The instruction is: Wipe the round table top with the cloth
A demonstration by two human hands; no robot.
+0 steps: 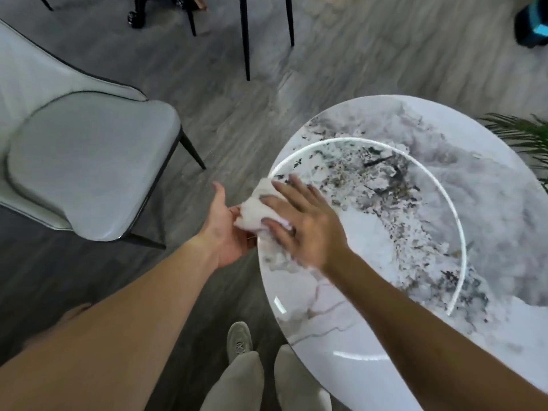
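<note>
Right hand (302, 223) flat, apparently pressing cloth (255, 215)

We find the round table (415, 232) to the right, with the cloth (258, 212) at its left edge under our right hand (305, 226). Our left hand (225, 229) sits just off that edge — palm up, touching the cloth. A chair (89, 173) stands to the left of the table; further chair legs (246, 40) lie behind. A plant (522, 134) sits beyond the table's right side.
</note>
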